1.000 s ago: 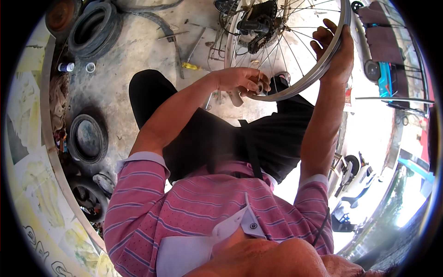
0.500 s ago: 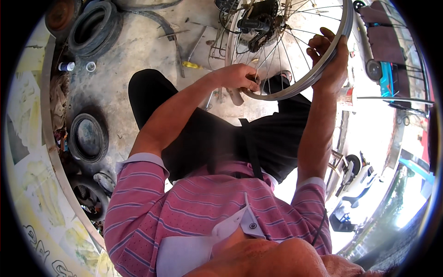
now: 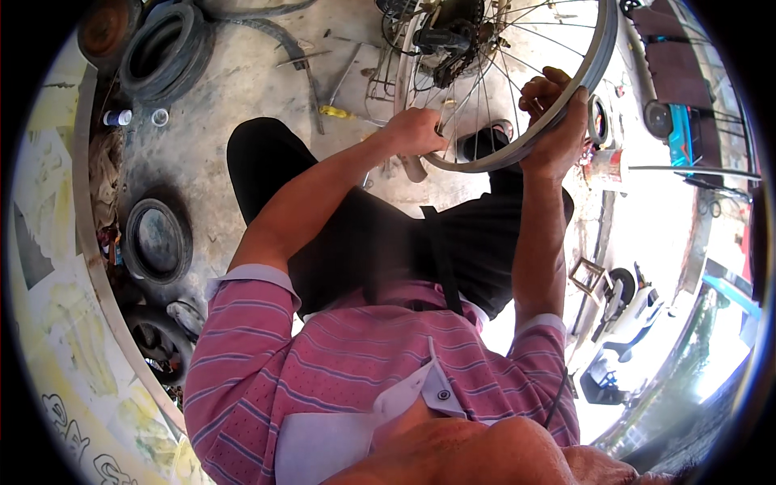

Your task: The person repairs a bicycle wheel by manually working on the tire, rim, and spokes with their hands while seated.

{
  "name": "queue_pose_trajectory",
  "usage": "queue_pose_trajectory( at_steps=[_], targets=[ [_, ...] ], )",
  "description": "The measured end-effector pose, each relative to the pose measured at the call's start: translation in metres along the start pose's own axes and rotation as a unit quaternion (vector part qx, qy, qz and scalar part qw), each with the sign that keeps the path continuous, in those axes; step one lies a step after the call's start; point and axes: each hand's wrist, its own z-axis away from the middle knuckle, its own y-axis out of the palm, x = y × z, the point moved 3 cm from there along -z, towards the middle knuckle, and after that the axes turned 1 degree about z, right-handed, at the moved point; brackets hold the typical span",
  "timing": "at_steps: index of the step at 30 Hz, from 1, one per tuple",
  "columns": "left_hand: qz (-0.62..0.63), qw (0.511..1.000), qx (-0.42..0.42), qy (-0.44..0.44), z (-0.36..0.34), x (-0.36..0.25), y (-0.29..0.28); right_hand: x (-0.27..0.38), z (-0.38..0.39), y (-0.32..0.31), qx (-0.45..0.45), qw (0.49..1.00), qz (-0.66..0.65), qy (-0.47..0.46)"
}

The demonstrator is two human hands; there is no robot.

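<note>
A bicycle wheel point(image 3: 599, 71) without a tyre stands in front of me, its bare grey rim and thin spokes facing me. Beside its hub is the dark rear derailleur point(image 3: 443, 39) with sprockets and chain. My left hand point(image 3: 415, 131) is closed at the rim's lower left edge; its fingertips are partly hidden. Just below that hand a short grey-brown piece point(image 3: 413, 168) sticks down; I cannot tell what it is. My right hand point(image 3: 556, 121) grips the rim at the lower right, thumb outside and fingers curled over on the spoke side.
A yellow-handled screwdriver point(image 3: 335, 112) and thin metal tools lie on the floor left of the wheel. Stacked tyres point(image 3: 166, 52) and another tyre point(image 3: 158, 241) lie farther left. A strip of old tyre point(image 3: 311, 97) curves near the tools. At right stands a white scooter point(image 3: 638, 323).
My right hand has slid down and left along the rim, toward the bottom. My left hand has shifted slightly left and up. My right knee has moved outward.
</note>
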Motion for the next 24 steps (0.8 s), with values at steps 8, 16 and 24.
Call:
queue_pose_trajectory(
  at_steps=[8,16,24],
  targets=[
    [-0.076,0.996,-0.041,-0.031,0.000,-0.003,-0.002,-0.005,0.001,-0.006,0.009,1.000,0.003,-0.006],
    [0.336,0.927,0.117,-0.122,0.010,0.032,-0.004,-0.006,0.002,-0.005,0.008,1.000,0.001,0.005],
    [-0.006,0.989,-0.138,0.045,0.018,0.017,0.004,-0.013,0.012,-0.004,0.009,1.000,-0.005,0.007]
  ],
)
